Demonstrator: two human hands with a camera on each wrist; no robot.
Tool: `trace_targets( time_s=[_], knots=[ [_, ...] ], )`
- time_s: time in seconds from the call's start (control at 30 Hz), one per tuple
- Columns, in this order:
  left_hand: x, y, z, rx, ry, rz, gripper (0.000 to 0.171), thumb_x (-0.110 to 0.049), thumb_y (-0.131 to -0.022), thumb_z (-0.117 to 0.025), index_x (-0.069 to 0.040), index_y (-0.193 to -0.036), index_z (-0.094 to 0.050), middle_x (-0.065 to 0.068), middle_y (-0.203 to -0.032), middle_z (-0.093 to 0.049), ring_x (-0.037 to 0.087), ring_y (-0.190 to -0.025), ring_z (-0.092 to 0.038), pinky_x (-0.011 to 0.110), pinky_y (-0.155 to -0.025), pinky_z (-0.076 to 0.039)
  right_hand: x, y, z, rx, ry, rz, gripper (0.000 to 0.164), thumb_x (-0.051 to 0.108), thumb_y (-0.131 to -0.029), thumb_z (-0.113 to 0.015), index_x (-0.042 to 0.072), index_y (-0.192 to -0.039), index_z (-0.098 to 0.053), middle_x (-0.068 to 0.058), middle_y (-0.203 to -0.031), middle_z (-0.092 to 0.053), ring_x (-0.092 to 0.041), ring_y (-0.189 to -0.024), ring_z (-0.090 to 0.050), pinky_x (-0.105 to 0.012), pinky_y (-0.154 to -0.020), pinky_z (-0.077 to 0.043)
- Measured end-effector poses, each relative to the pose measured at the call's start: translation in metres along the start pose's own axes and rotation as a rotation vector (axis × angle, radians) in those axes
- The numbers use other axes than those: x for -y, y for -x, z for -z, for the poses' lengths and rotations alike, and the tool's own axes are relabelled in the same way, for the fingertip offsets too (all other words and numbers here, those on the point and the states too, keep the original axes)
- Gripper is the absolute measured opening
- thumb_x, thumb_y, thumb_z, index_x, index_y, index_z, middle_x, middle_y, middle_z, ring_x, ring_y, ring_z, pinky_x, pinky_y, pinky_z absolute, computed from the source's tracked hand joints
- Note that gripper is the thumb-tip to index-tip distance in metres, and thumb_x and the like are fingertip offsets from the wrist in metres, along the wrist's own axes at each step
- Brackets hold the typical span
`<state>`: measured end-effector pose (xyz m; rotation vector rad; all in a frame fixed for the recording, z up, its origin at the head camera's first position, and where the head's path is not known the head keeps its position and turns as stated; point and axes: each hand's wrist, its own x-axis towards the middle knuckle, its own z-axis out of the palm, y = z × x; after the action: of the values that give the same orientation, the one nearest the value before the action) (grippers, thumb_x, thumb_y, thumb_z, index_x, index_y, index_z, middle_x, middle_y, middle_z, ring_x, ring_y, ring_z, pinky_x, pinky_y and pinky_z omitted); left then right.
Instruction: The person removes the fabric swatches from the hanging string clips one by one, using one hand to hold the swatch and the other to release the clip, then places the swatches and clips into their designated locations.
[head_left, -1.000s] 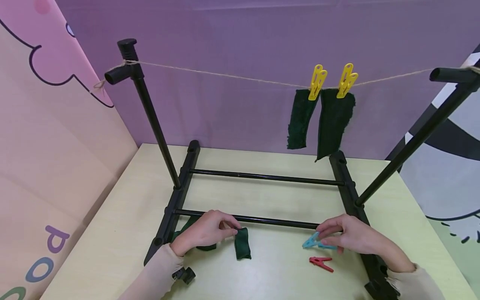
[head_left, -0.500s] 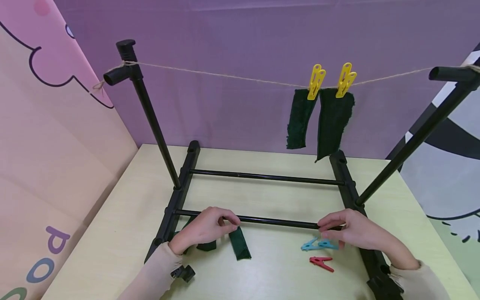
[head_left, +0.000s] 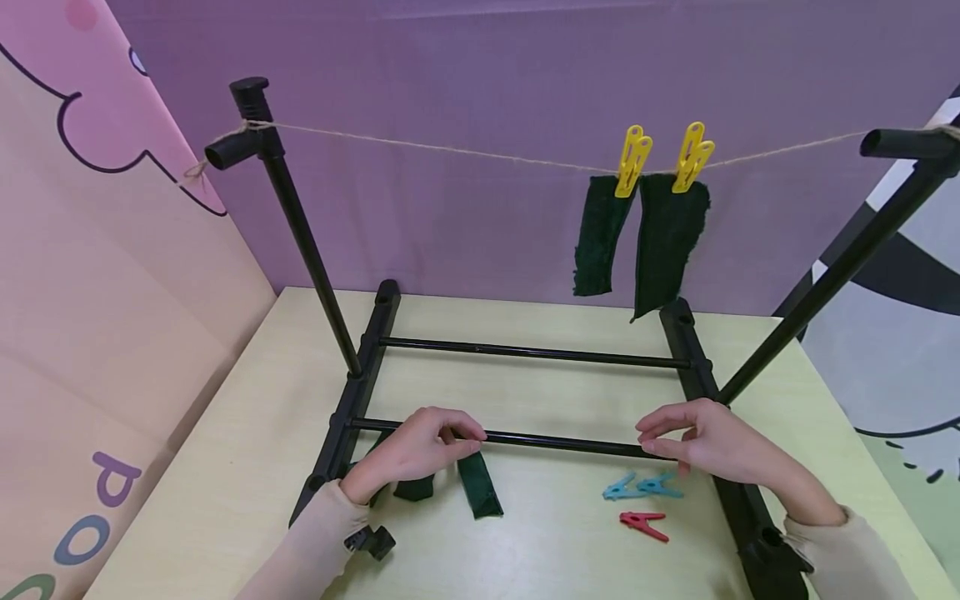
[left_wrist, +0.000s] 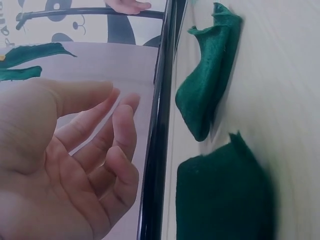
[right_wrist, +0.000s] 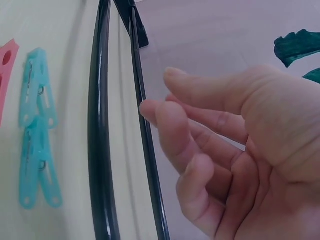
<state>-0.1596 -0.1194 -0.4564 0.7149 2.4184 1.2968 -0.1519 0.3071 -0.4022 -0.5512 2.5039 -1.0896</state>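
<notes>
My left hand [head_left: 420,446] hovers over the front crossbar with loosely bent fingers and nothing between them. In the left wrist view a folded green cloth strip [left_wrist: 210,75] lies on the table beyond the bar, and a second green cloth [left_wrist: 220,195] lies nearer the wrist. The right hand [head_left: 708,437] is raised above the bar's right end, its fingers relaxed and holding nothing. Close below it two light blue clothespins [right_wrist: 37,165] lie touching, with a red clothespin [head_left: 642,525] in front of them.
A black frame with a front crossbar [head_left: 562,443] stands on the table [head_left: 525,558]. Between its posts runs a string [head_left: 450,151]. Two yellow clothespins [head_left: 633,162] hold two dark green cloths [head_left: 670,246] on it. A purple backdrop [head_left: 450,225] rises behind.
My right hand has let go of a blue clothespin and risen away. The left hand has released the green strip's top edge and lifted slightly; the strip now lies slanted.
</notes>
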Motion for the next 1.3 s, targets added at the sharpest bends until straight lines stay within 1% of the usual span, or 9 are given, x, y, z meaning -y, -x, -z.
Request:
trace_targets(
  time_s=[0.07,0.17,0.23,0.4,0.47,0.7,0.8,1.0,1.3],
  knots=[
    [-0.001,-0.001,0.001,0.0,0.02,0.006,0.017,-0.023,-0.105,-0.069,-0.02,-0.117,-0.08,-0.006,-0.109,-0.077,0.013,-0.086,-0.064,0.027,-0.076,-0.051,0.002,-0.001,0.002,-0.011,0.009,-0.001,0.034,0.019,-0.1,-0.075,-0.004,-0.125,-0.073,-0.017,-0.117,-0.079,-0.009,-0.079,-0.072,-0.034,-0.058,-0.06],
    [-0.003,-0.003,0.001,0.003,0.048,0.005,0.016,-0.025,-0.105,-0.069,-0.023,-0.117,-0.079,-0.004,-0.111,-0.076,0.013,-0.087,-0.064,0.027,-0.077,-0.051,0.004,-0.002,0.004,-0.022,0.023,0.0,0.033,0.019,-0.1,-0.075,-0.003,-0.124,-0.073,-0.016,-0.117,-0.079,-0.01,-0.074,-0.072,-0.034,-0.058,-0.059],
    [-0.004,-0.004,0.002,0.0,0.06,0.0,0.016,-0.026,-0.105,-0.068,-0.023,-0.117,-0.079,-0.003,-0.113,-0.075,0.014,-0.087,-0.064,0.028,-0.076,-0.052,0.006,-0.003,0.005,-0.027,0.039,-0.002,0.032,0.02,-0.1,-0.075,-0.001,-0.124,-0.074,-0.015,-0.116,-0.079,-0.009,-0.073,-0.072,-0.032,-0.058,-0.059],
    [-0.008,-0.009,0.003,-0.015,0.085,-0.006,0.017,-0.027,-0.105,-0.068,-0.022,-0.117,-0.079,-0.001,-0.114,-0.075,0.015,-0.086,-0.065,0.027,-0.073,-0.051,0.014,-0.004,0.009,-0.053,0.061,-0.015,0.03,0.021,-0.1,-0.076,0.002,-0.123,-0.075,-0.014,-0.116,-0.079,-0.014,-0.061,-0.067,-0.03,-0.057,-0.056],
    [-0.009,-0.01,0.002,-0.022,0.086,-0.004,0.018,-0.026,-0.105,-0.068,-0.02,-0.117,-0.079,-0.001,-0.114,-0.075,0.015,-0.087,-0.065,0.027,-0.072,-0.05,0.016,-0.004,0.011,-0.061,0.068,-0.019,0.03,0.022,-0.099,-0.076,0.003,-0.123,-0.075,-0.014,-0.116,-0.079,-0.014,-0.058,-0.065,-0.029,-0.057,-0.056],
    [-0.012,-0.017,0.0,-0.04,0.063,-0.024,0.022,-0.025,-0.106,-0.067,-0.012,-0.119,-0.079,-0.002,-0.112,-0.076,0.015,-0.089,-0.065,0.028,-0.075,-0.052,0.021,-0.006,0.014,-0.068,0.089,-0.011,0.031,0.022,-0.099,-0.077,0.003,-0.123,-0.075,-0.013,-0.116,-0.079,-0.013,-0.056,-0.063,-0.028,-0.056,-0.053],
    [-0.012,-0.021,-0.001,-0.047,0.061,-0.034,0.021,-0.024,-0.106,-0.067,-0.012,-0.119,-0.079,-0.003,-0.111,-0.076,0.015,-0.089,-0.065,0.029,-0.076,-0.053,0.024,-0.007,0.016,-0.074,0.097,-0.001,0.03,0.021,-0.099,-0.077,0.003,-0.122,-0.075,-0.013,-0.116,-0.08,-0.014,-0.056,-0.063,-0.028,-0.056,-0.052],
    [-0.02,-0.025,-0.001,-0.059,0.065,-0.022,0.021,-0.023,-0.106,-0.068,-0.012,-0.12,-0.079,-0.003,-0.112,-0.076,0.014,-0.088,-0.065,0.028,-0.074,-0.053,0.03,-0.008,0.019,-0.08,0.107,0.009,0.028,0.02,-0.099,-0.077,0.003,-0.122,-0.076,-0.013,-0.115,-0.08,-0.015,-0.055,-0.064,-0.029,-0.058,-0.053],
    [-0.022,-0.031,-0.004,-0.059,0.113,-0.017,0.021,-0.024,-0.105,-0.068,-0.013,-0.119,-0.079,-0.001,-0.112,-0.076,0.015,-0.087,-0.065,0.027,-0.07,-0.052,0.04,-0.011,0.026,-0.094,0.153,0.003,0.029,0.024,-0.099,-0.077,0.007,-0.123,-0.076,-0.01,-0.116,-0.08,-0.012,-0.057,-0.064,-0.029,-0.053,-0.046]
  ],
)
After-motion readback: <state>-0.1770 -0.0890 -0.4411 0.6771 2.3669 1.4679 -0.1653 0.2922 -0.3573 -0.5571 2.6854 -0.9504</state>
